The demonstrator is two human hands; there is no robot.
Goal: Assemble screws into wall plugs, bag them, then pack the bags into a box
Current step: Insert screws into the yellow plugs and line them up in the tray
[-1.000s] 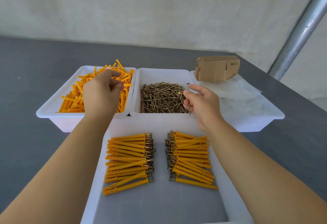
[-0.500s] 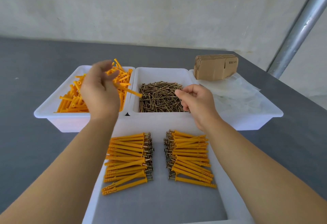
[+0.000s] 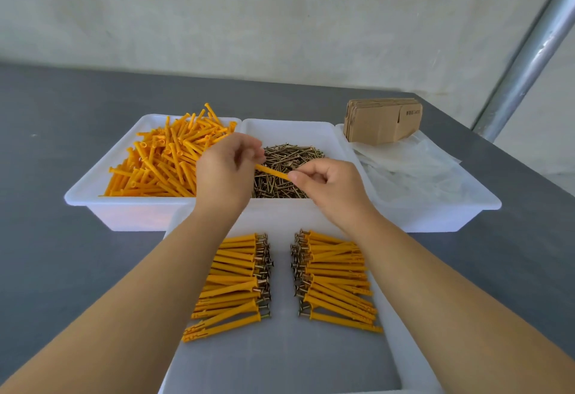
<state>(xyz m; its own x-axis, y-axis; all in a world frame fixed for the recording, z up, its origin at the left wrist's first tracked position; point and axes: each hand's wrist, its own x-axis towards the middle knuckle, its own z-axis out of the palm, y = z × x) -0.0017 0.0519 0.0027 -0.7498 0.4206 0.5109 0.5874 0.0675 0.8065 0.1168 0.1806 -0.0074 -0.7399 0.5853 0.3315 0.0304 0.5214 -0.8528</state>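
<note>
Both hands, left [image 3: 225, 172] and right [image 3: 329, 185], now together, pinching one orange plug [image 3: 272, 172] over screws [image 3: 287, 176].

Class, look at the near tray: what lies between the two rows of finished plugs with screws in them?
Nothing: in the head view a bare strip of the near tray separates the left row from the right row, screw heads facing across it.

A small packing workstation: white bins [image 3: 93, 197] of sorted hardware and flat cardboard boxes [image 3: 382, 123] sit on a grey counter [image 3: 62, 107] beside a plain wall [image 3: 249, 14].
</note>
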